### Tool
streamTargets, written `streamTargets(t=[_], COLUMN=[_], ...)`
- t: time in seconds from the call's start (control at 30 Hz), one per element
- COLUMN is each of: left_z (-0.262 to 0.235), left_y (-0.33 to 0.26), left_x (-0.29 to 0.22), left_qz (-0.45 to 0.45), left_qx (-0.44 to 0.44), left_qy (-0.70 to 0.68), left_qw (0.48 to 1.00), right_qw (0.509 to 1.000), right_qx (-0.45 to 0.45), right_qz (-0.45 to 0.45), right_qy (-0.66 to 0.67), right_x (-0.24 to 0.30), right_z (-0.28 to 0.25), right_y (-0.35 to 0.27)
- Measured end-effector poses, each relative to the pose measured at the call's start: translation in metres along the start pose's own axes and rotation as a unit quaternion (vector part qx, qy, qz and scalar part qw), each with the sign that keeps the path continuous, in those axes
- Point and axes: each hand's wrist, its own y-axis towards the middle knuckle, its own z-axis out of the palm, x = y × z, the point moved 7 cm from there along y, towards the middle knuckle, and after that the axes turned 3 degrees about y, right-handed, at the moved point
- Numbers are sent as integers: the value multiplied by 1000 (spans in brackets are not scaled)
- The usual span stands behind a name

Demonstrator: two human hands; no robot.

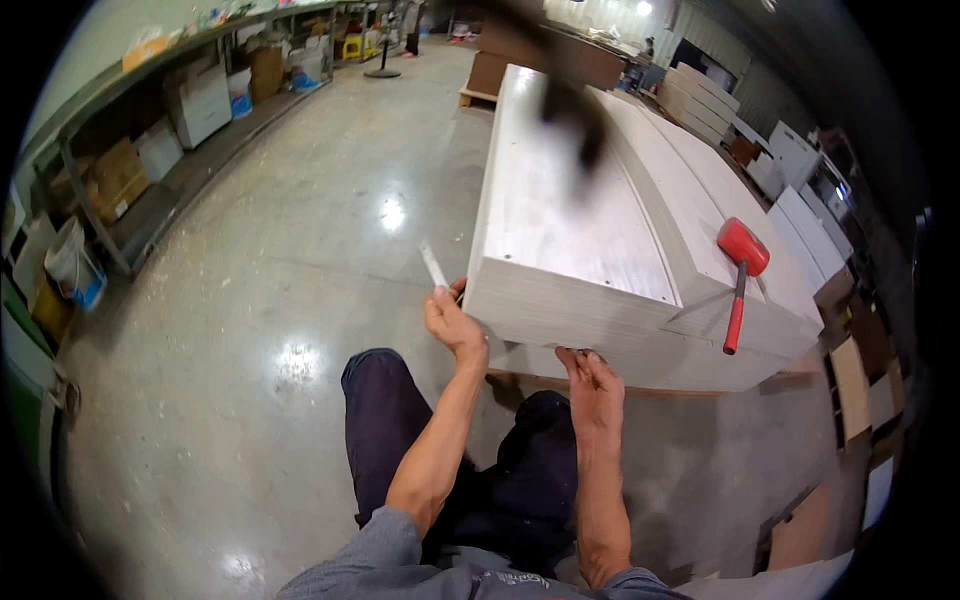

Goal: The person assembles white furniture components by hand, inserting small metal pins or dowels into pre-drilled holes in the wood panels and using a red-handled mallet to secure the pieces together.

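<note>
Two bare forearms in rolled grey sleeves, reaching up from dark trousers to one pale cabinet.

Left hand (pixel 452 325) closed around a thin white strip (pixel 434 266), pinched at its lower end and held up just off the near left corner of the white cabinet (pixel 570 230). Right hand (pixel 592 385) pressed against the cabinet's near lower edge, fingers curled under it; how far open, impossible to tell. Beyond the right hand, up and to its right: one red-headed mallet (pixel 740 275) lying on the cabinet top, red handle pointing back. Farther out: stacked white panels (pixel 700 95) past the cabinet. Left of the left hand: bare polished concrete floor (pixel 300 270), then long metal shelving (pixel 150 150) crammed with cardboard boxes.
</note>
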Motion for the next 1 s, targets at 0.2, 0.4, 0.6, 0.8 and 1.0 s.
streamTargets(t=[0.2, 0.4, 0.6, 0.8, 1.0], left_z=[-4, -3, 16, 46, 73], left_y=[7, 8, 24, 48, 62], left_x=[3, -1, 10, 25, 47], left_qz=[38, 40, 82, 80, 33], left_qx=[-8, -9, -21, -3, 8], left_qy=[30, 44, 99, 133, 145], left_qw=[999, 998, 991, 988, 989], right_qw=[999, 998, 999, 998, 994], right_qx=[-6, -12, -19, -37, -60], right_qz=[-3, 16, 6, 44, 56], right_qy=[-50, -61, -43, -38, -74], right_x=[-6, -7, -16, -29, -21], right_z=[-2, -1, -15, -41, -23], right_y=[3, 10, 44, 111, 143])
